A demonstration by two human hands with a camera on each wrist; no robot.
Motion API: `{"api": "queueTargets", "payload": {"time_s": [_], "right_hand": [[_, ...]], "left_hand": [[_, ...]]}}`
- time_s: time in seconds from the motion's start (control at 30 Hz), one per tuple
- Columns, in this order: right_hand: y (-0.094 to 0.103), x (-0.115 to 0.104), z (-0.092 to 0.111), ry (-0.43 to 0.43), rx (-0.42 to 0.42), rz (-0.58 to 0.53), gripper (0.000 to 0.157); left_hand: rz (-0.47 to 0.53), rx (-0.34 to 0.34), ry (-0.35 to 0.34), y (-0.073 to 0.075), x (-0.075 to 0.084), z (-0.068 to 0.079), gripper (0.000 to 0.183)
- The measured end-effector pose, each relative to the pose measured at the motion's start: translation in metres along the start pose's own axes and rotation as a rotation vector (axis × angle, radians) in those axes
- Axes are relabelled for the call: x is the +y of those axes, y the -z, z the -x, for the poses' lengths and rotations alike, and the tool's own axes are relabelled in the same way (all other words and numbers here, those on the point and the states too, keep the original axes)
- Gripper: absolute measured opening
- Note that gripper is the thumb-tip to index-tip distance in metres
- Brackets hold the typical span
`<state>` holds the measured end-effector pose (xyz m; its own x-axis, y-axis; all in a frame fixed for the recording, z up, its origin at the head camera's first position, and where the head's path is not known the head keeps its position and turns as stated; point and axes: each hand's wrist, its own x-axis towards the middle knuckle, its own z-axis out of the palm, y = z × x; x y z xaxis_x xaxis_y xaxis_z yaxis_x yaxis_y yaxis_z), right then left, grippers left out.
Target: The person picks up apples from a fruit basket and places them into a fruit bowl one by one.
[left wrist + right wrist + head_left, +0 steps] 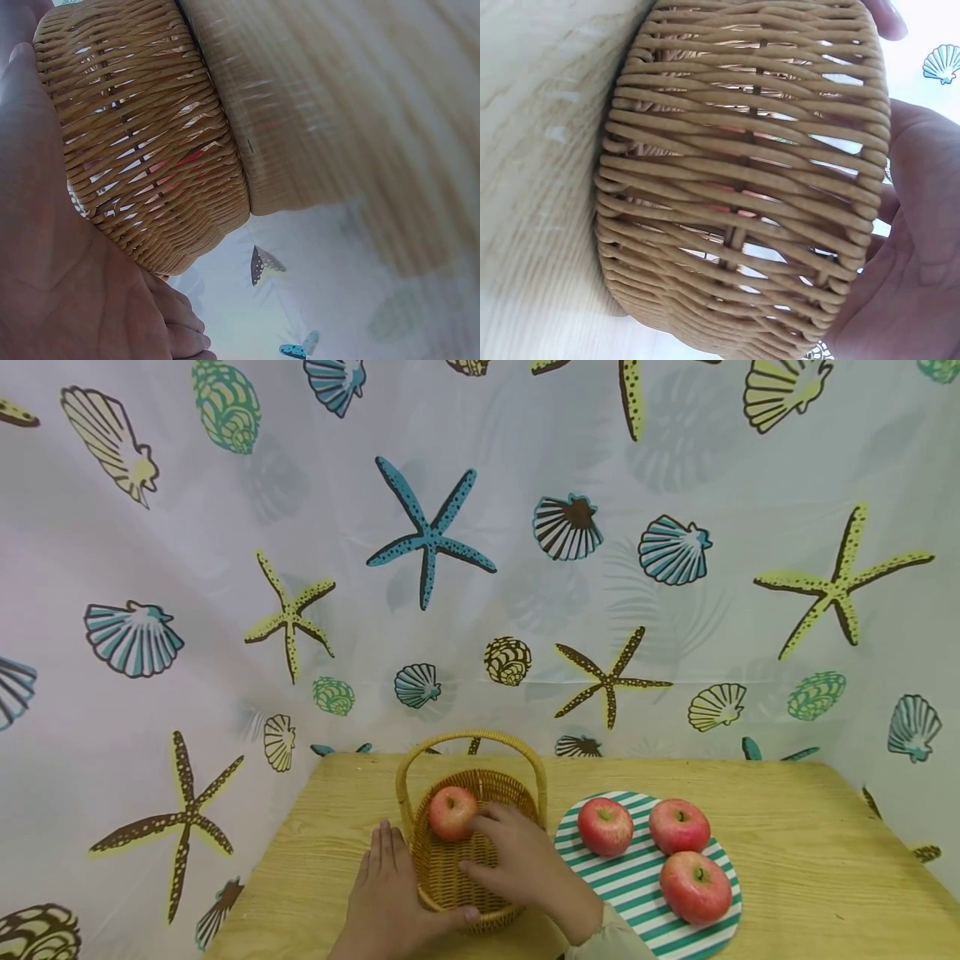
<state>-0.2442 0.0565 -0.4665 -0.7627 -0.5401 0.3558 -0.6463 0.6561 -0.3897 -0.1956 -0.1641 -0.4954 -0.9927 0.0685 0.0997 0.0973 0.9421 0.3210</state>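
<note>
A wicker basket (pixel 480 852) with a tall arched handle (pixel 471 735) stands on the table. One red apple (pixel 452 814) lies inside, toward the back left; glimpses of red show through the weave in both wrist views. My left hand (pixel 390 893) lies along the basket's near left side, fingers straight and thumb stretched along the front rim. Over the basket's right rim reaches my right hand (pixel 521 860), its fingers loosely bent and its fingertips right at the apple's right side. The palm of that hand (pixel 922 225) shows beyond the rim in the right wrist view.
Right of the basket is a round green-and-white striped mat (pixel 622 889) bearing three red apples, one at the left (pixel 605 827), one at the back (pixel 679 826) and one in front (pixel 695 887). A shell-and-starfish curtain (pixel 480 602) hangs behind the wooden table (pixel 810 860).
</note>
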Motion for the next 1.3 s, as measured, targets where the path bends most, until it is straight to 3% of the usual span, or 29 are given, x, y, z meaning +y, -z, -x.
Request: {"api": "queueTargets", "payload": {"time_s": [0.47,0.77,1.3], "right_hand": [[0.001,-0.003,-0.011,-0.001,-0.022,0.021,0.044],[-0.001,0.0,-0.014,0.008,-0.045,0.031,0.056],[-0.004,0.001,-0.027,0.02,-0.052,0.054,0.051]], "left_hand": [[0.012,-0.006,-0.006,0.001,-0.001,0.0,0.159],[0.027,-0.013,-0.002,0.0,-0.002,0.0,0.159],[0.028,-0.013,0.003,0.0,-0.002,0.0,0.16]]}}
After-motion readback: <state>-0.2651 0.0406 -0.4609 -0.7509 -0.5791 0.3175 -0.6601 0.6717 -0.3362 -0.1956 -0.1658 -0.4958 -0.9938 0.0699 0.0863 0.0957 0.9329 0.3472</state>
